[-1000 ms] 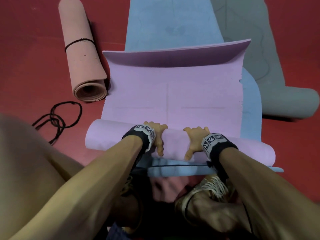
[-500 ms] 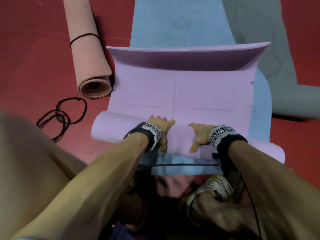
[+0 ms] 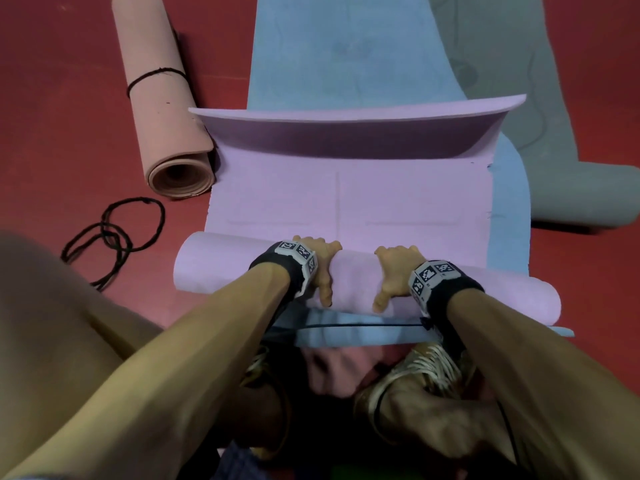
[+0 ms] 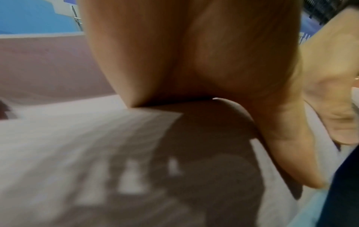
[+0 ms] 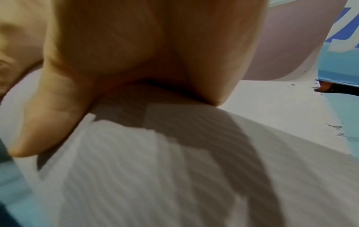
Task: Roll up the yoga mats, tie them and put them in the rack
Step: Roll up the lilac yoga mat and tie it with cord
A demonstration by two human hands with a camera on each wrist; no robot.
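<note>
Pressing down side by side on the rolled part of the purple mat [image 3: 346, 188], the left hand [image 3: 320, 268] and right hand [image 3: 394, 271] lie palm-down with fingers draped over the far curve of the roll and thumbs pointing back toward the person, so both wrap the roll rather than pinch it. From the head view, the unrolled stretch of this mat lies on top of a blue mat [image 3: 346, 46], its far edge curled upward, and the roll sits near the blue mat's close end. Only that view takes in the pink mat [image 3: 162, 98], already rolled and bound with a black cord, the loose black cord [image 3: 117, 233] on the red floor [image 3: 62, 81] beside it, and a partly rolled grey mat [image 3: 540, 109] to the right. The wrist views instead show close detail: each palm heel and thumb set on the ribbed surface, blurred, and the right one shows small nicks along the mat's edge. No brand or wording is legible; the wristbands carry only black-and-white square markers
</note>
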